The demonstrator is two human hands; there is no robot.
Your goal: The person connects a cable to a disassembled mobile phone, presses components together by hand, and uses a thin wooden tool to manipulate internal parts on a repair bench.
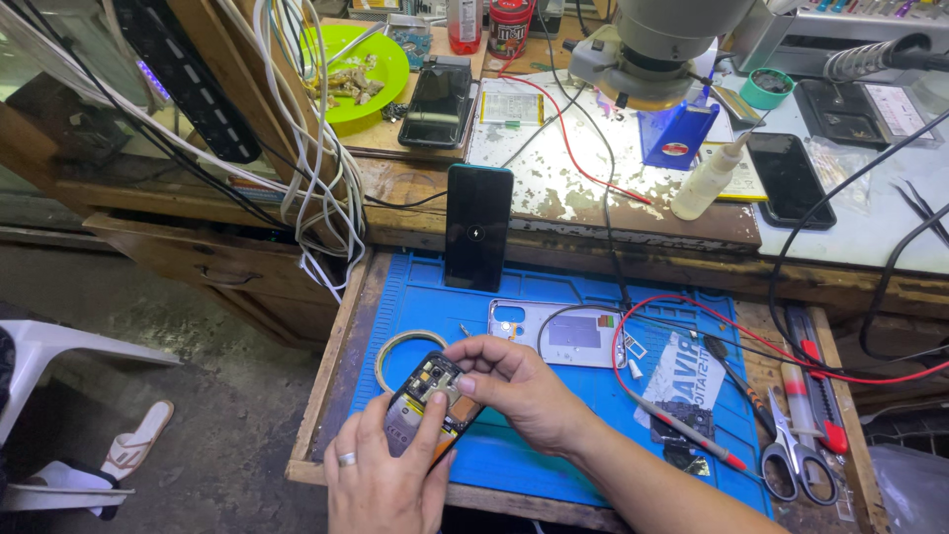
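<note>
I see the counter across the far side, paint flaking off its top, and below it a pulled-out drawer lined with a blue mat. At the counter's far edge sits a microscope. At its far left corner a green plate holds pale scraps and a metal utensil. A dark phone stands upright on the mat's far edge, leaning on the counter's front edge; two more phones lie flat on the counter, one beside the plate, one toward the right. A white bottle lies tilted between microscope and right phone, and a small teal tub sits further back; I cannot tell what is in it.

On the mat, a back cover lies mid-drawer, scissors at the right edge, a tape ring at the left.

Near the drawer's front edge, my left hand, ring on one finger, grips an opened phone from below, thumb across its body. My right hand pinches the phone's top end, fingers curled over it.
</note>
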